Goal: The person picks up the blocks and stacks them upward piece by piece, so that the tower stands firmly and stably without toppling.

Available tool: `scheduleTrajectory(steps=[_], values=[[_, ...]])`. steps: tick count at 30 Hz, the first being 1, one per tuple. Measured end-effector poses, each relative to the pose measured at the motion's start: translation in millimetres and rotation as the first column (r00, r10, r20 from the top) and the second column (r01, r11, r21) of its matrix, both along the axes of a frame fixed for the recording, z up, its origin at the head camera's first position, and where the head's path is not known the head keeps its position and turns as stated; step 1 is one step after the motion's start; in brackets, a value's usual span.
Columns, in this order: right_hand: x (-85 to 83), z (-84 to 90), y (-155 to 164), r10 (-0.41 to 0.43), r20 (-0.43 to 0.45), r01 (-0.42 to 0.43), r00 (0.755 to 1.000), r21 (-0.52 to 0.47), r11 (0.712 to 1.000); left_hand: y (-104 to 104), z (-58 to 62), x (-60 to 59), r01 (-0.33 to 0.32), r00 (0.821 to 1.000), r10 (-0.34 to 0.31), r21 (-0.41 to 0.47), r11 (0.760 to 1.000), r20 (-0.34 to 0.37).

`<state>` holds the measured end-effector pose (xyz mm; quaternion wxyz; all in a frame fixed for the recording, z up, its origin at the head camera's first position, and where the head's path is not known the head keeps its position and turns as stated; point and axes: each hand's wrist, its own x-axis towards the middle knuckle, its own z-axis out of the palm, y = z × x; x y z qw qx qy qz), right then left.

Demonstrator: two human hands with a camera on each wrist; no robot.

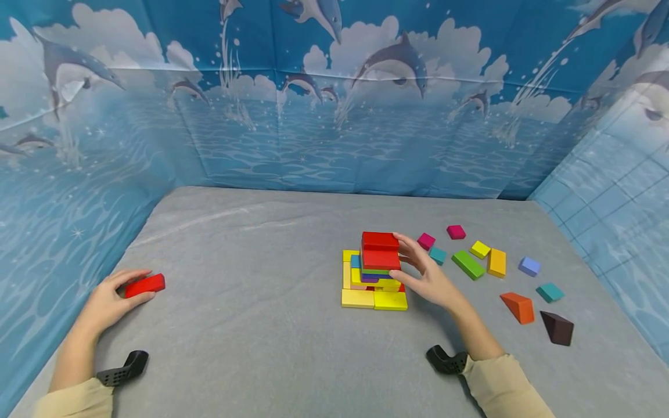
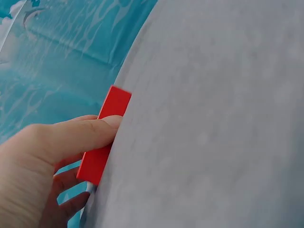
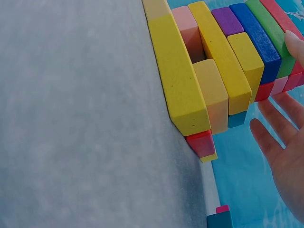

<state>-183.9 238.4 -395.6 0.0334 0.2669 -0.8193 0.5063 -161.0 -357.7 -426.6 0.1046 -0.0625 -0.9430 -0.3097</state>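
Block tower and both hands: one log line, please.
left hand: holds red block | right hand: beside tower's upper blocks | loose blocks: right of tower

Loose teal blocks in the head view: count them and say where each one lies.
2. One small teal rectangular block lies just beyond the right hand; a second teal block lies farther right, near the orange wedge. The hand might hide others.

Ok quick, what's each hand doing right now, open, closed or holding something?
Left hand: closed, holding a red block.
Right hand: open, spread beside the stacked blocks; whether it touches them, I can't tell.
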Motion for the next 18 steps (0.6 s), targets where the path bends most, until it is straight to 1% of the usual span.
scheduleTrajectory(steps=[2,7,8,11,13,15,18], values=[[-1.9,-3.4,1.9,0.006,-0.009,-0.006,1.0,0.005,1.0,-2.7,0.4,1.7,-0.019,0.999,0.02,-0.015,1.0,0.027],[-2.4,-3.9,3.1,0.023,-0.019,-0.023,1.0,0.002,1.0,-4.9,1.9,4.7,-0.051,0.996,0.05,0.011,0.999,0.072],[-2.7,-4.3,3.4,0.024,-0.02,-0.024,1.0,0.0,1.0,-4.6,2.4,4.8,-0.05,0.996,0.049,0.018,0.999,0.072],[-2.9,-4.2,3.4,0.021,-0.017,-0.021,1.0,0.002,1.0,-1.5,3.3,4.1,-0.059,0.997,0.058,0.022,0.998,0.044],[-1.9,-2.6,2.5,0.017,-0.014,-0.017,1.0,0.008,1.0,3.6,4.4,1.9,-0.05,0.999,0.05,0.036,0.998,0.015],[0.9,1.9,0.4,0.017,-0.01,-0.017,1.0,0.008,1.0,13.3,6.7,-2.2,-0.025,0.999,0.026,0.063,0.998,-0.018],[6.3,10.9,-3.9,0.015,-0.001,-0.015,1.0,0.004,1.0,38.2,14.9,-11.8,0.055,0.997,-0.048,0.11,0.992,-0.064]])
